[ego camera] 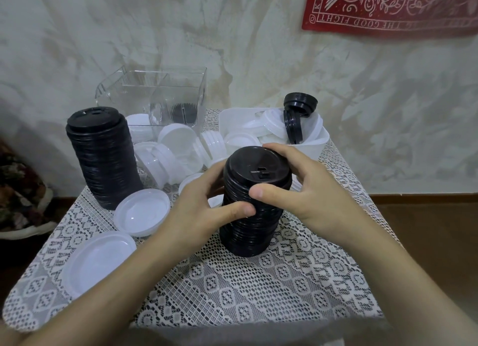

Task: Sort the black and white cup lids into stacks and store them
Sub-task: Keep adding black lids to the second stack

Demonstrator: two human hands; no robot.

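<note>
In the middle of the frame, a black lid stack (248, 231) stands on the lace cloth (258, 294). The left hand (204, 213) curls round its left side, thumb on the front. The right hand (305, 190) curls round its top rim. A taller black stack (103, 159) stands at the left, with loose white lids (142, 213) near it. A white tub (318, 143) of mixed lids sits at the upper right.
</note>
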